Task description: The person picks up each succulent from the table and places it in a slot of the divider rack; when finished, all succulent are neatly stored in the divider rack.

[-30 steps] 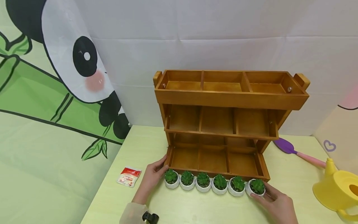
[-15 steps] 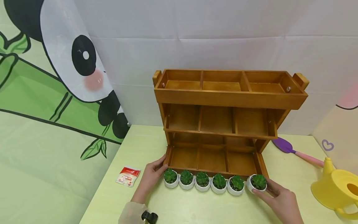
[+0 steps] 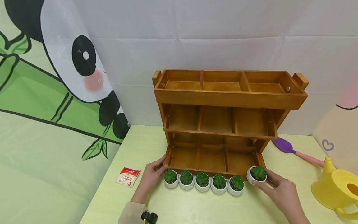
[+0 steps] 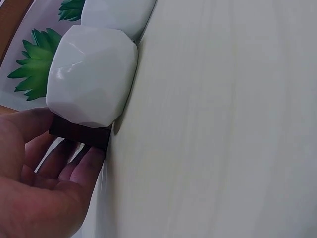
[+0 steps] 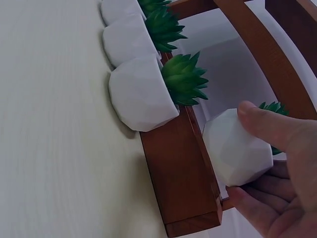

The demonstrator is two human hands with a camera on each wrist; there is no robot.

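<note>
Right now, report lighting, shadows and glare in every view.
Head: fairly even light, shade beneath the top tier of the wooden shelf; left wrist: a glint on the nearest white pot, the left hand partly shadowed; right wrist: dimmer, soft shadows on the table.

A loose sleeve in pale beige — wider than the wrist — covers the left forearm below the left hand, nearer the table's left edge. Beside it sits a small, blocky black device. The right hand is bare.
</note>
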